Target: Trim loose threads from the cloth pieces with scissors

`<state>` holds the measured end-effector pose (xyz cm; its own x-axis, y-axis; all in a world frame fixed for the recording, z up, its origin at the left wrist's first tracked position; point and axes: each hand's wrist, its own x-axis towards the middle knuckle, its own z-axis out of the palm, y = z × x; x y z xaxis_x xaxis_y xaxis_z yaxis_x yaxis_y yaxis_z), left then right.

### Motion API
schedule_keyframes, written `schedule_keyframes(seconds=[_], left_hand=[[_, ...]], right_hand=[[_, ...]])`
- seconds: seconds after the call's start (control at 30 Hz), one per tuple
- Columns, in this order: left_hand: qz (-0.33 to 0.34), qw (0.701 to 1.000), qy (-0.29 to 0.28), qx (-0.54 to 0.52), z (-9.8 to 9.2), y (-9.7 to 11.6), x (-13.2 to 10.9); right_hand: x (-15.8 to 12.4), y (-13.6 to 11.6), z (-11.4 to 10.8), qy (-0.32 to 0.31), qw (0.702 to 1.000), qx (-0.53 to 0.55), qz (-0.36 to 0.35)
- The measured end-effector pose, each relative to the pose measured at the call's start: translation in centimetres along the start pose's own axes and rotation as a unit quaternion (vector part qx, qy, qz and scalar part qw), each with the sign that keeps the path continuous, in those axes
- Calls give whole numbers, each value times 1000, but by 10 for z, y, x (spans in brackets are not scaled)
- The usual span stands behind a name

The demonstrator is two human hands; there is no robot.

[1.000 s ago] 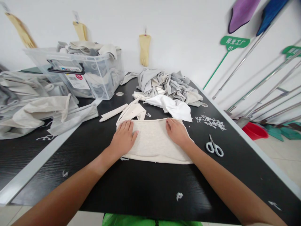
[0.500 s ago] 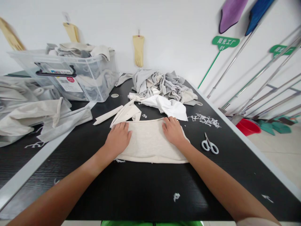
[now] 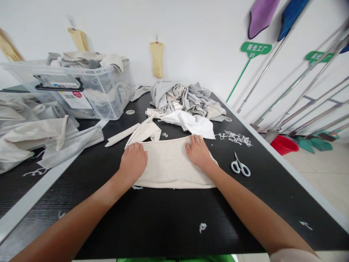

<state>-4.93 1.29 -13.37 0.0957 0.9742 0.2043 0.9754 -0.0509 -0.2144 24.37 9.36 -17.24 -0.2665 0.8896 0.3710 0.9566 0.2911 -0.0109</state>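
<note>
A beige piece of cloth (image 3: 166,160) lies spread on the black table, its near edge rolled or folded into a thick hem. My left hand (image 3: 133,162) is closed over its far left corner, thumb along the inner side. My right hand (image 3: 199,152) grips the far edge near the right corner, fingers bent and thumb resting on the cloth. The fabric under both palms is hidden. Just beyond the cloth are a folded cream strip (image 3: 144,131) and a white cloth (image 3: 191,122). Scissors (image 3: 240,167) with grey handles lie right of my right hand.
A heap of grey cloths (image 3: 185,96) sits at the back. To the left are a clear plastic box (image 3: 109,103) full of fabric and more loose cloths (image 3: 40,134). Thread scraps (image 3: 234,137) lie at right. Mop poles and a red bucket (image 3: 285,145) stand beyond the table edge.
The whole view has shifted slightly, so things appear a little further left. Both hands stay at the cloth's far edge, with little visible movement.
</note>
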Motion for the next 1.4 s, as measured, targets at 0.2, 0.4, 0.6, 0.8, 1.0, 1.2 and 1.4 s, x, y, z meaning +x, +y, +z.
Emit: schedule_keyframes(seconds=[0.2,0.4,0.6,0.8,1.0,1.2,1.4], left_hand=[[45,998,-37,-18,-30,16,19],[122,984,12,-128,-42,65,67],[145,953,-7,-264,-26,118,124],[141,938,-51,-312,-6,154,157],[133,934,-72,-323,2,154,165],[124,937,-90,-313,-4,151,160],[107,931,-76,-340,-1,164,161]], right_hand=[[3,-3,-8,8,1000,-2,0],[0,-7,-18,17,999,-16,22],[1,1,-5,18,999,-12,-26],[3,7,-6,-8,997,-12,-82],[-1,9,-13,-4,999,32,-44],[-5,13,-18,-15,999,46,20],[-1,18,-12,-13,999,37,-38]])
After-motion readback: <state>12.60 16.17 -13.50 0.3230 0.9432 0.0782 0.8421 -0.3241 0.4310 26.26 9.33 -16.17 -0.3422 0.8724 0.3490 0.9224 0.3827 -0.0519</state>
